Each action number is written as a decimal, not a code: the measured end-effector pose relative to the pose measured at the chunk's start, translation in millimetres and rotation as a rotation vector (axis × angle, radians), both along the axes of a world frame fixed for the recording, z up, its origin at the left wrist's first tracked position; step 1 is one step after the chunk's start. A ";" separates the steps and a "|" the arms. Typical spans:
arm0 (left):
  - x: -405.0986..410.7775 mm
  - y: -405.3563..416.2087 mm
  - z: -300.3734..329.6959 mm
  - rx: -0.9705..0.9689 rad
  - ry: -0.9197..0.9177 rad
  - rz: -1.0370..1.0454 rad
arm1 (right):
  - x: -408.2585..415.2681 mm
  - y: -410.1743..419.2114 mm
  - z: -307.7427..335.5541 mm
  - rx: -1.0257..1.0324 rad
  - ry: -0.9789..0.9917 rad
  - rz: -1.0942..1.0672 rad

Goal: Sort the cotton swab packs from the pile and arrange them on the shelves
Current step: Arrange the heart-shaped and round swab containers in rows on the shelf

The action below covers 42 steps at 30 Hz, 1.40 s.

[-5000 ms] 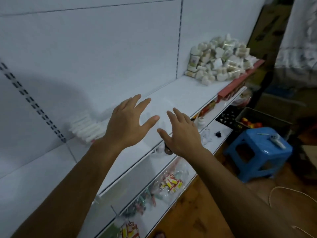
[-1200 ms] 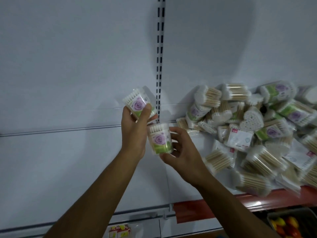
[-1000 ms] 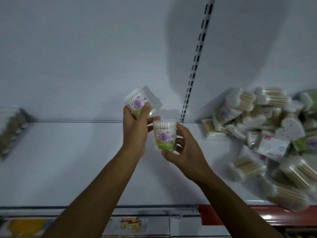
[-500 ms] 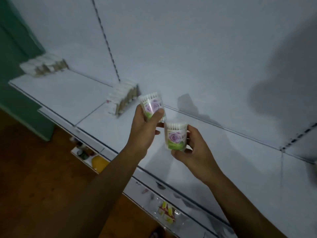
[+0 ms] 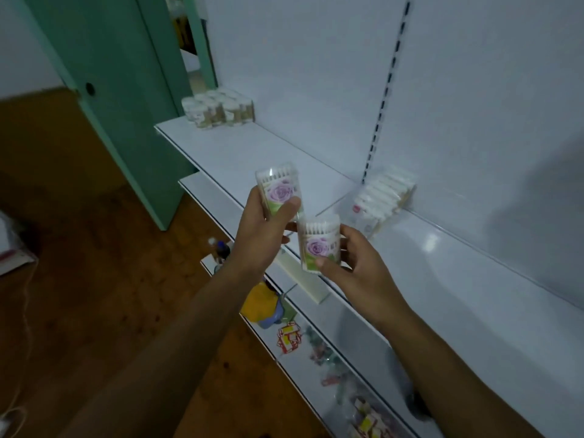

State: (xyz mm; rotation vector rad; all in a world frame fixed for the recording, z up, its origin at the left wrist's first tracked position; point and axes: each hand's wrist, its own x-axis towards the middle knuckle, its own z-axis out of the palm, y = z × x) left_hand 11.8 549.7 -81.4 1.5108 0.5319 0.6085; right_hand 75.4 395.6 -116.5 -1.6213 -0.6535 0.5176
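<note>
Two light, rigid, slick packs, one at 11 o'clock [image 5: 279, 191] gripped by left hand [image 5: 264, 230], one at 1 o'clock [image 5: 320, 246] by right hand [image 5: 354, 263], likely handle best held by their sides.

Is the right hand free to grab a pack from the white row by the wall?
Probably not yet. The right hand already grips a rose-label pack, though nothing stands between it and the white row on the shelf.

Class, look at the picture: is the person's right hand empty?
No, the right hand grips a rose-labelled cotton swab pack, as the left hand does another.
</note>
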 end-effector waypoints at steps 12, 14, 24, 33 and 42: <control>15.2 185.9 6.2 0.047 0.057 0.024 | 26.2 194.4 -0.7 0.016 0.075 -0.012; 29.4 212.6 5.2 0.058 0.069 0.029 | 42.8 223.0 -3.9 0.030 0.105 -0.003; 125.0 333.9 19.0 0.109 0.076 0.058 | 144.5 347.4 4.4 0.029 0.141 0.007; 184.1 436.3 0.5 0.149 0.028 0.046 | 195.2 446.6 -3.5 -0.004 0.003 -0.150; 247.7 570.1 -7.6 0.094 -0.016 -0.230 | 221.6 563.3 -39.1 -0.081 0.020 -0.427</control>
